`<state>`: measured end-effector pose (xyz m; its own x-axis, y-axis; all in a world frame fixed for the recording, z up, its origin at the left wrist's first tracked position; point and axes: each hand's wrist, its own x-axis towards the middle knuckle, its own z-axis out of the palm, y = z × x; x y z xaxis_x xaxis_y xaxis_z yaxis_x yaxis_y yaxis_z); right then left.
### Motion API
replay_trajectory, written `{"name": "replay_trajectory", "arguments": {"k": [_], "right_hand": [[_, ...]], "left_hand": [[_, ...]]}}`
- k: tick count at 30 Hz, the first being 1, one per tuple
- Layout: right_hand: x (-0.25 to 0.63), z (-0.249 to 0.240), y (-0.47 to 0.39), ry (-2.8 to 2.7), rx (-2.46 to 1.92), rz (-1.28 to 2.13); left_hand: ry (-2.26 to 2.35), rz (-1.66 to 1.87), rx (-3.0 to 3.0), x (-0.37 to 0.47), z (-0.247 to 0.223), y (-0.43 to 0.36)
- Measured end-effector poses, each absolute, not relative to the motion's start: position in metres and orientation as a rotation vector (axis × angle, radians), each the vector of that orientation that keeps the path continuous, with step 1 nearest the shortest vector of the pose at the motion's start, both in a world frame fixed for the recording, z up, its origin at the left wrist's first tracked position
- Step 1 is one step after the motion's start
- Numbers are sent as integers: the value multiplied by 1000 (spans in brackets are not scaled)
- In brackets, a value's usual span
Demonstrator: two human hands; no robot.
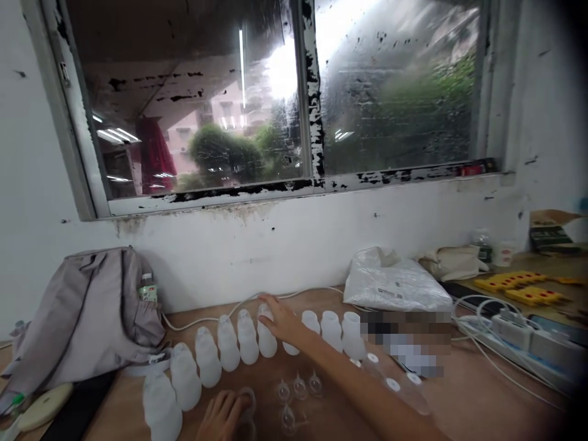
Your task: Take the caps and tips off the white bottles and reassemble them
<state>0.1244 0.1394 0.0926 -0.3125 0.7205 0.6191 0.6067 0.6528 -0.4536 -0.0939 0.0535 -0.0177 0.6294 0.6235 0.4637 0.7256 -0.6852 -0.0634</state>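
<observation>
A curved row of frosted white bottles (pixel 205 361) with pinched waists, resembling baby bottles, stands across the table. The left ones carry clear tops; those at the right, such as one bottle (pixel 353 337), have plain open-looking rims. My right hand (pixel 278 321) reaches over the row, its fingers closed around the top of a middle bottle (pixel 267 343). Low in the view, my left hand (pixel 223 413) has curled fingers on a clear ring (pixel 248 399). Between my arms lie several small clear teat-shaped pieces (pixel 299 387). My right forearm partly hides one bottle (pixel 291 348).
A grey backpack (pixel 92 306) leans on the wall at left, near a black strip (pixel 80 404). Clear pieces with white discs (pixel 392 384) lie right of my forearm. Behind are a white plastic bag (pixel 395 285), a power strip (pixel 514 343) with cables, and yellow parts (pixel 509 282).
</observation>
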Motion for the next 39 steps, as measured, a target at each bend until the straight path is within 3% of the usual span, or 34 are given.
{"name": "replay_trajectory", "arguments": {"k": [7, 13, 18, 22, 32, 39], "right_hand": [[159, 93, 81, -1963, -920, -8], [182, 39, 33, -1977, -1232, 115], [179, 6, 16, -2208, -1171, 355], [167, -11, 12, -2428, -1248, 318], [177, -1, 9, -2482, -1174, 452], [173, -17, 19, -2371, -1254, 412]], "left_hand": [[-1245, -711, -2638, -70, 16, 33], [-1232, -689, -2485, -72, 14, 22], [-1300, -750, -2386, -64, 10, 6], [-1323, -845, -2329, -54, 9, -4], [-1288, -842, -2623, -28, 46, -1], [-1046, -848, -2740, -26, 32, 14]]}}
